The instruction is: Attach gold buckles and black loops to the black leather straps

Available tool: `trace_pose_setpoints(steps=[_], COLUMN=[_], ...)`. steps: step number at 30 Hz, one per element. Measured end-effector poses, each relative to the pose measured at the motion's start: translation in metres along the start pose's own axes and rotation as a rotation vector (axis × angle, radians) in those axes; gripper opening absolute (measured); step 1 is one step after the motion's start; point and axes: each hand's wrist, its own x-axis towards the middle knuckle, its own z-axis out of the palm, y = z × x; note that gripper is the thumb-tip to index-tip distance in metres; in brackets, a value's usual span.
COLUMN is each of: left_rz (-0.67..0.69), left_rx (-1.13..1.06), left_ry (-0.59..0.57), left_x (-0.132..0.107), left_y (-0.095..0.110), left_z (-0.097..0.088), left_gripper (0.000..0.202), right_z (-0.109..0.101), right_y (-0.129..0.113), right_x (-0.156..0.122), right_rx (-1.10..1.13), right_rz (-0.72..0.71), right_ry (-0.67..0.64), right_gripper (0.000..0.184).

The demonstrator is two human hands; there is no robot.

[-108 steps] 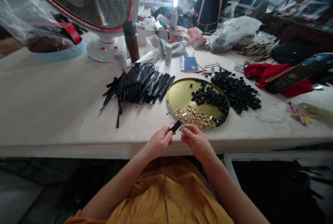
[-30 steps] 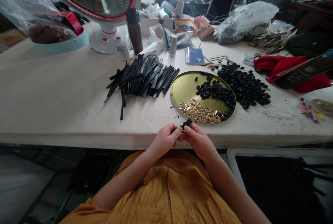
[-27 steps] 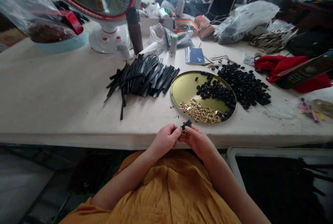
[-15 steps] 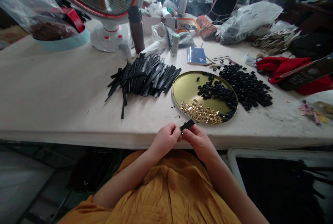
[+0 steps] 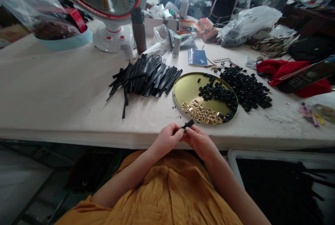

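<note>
Just beyond right hand: round golden tray

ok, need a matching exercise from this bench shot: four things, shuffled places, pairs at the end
Things
1. gold metal pieces
2. black strip
3. red cloth
4. flat blue item

Places
A. in the fingers of the left hand and right hand
B. on the table, just beyond the tray
C. on the tray, at its near edge
D. far right, past the loose black pieces

Pairs: 1-C, 2-A, 3-D, 4-B
</note>
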Motion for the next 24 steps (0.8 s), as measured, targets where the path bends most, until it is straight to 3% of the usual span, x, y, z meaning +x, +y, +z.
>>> trace_pose_setpoints(steps=[4, 11, 20, 24], left_rz=[0.063, -0.012, 0.017, 0.017], left_rx=[-0.006, -0.143, -0.086, -0.008], left_ry=[-0.029, -0.077, -0.019, 0.006], left_x=[-0.001, 0.001, -0.001, -0.001], left_y=[0.002, -0.001, -0.002, 0.002], left_z=[-0.001, -0.003, -0.003, -0.003], left_gripper=[0.02, 0.024, 0.035, 0.032], right_z=[0.0, 0.007, 0.007, 0.01], right_y=[-0.001, 0.001, 0.004, 0.008], right_x=[0.0, -0.004, -0.003, -0.003], right_rx=[0.074, -0.193, -0.246, -0.247], right_rz=[0.063, -0.194, -0.175, -0.189], right_ry=[0.022, 0.073, 0.015, 0.047], right_gripper=[0.015, 0.012, 0.02, 0.021])
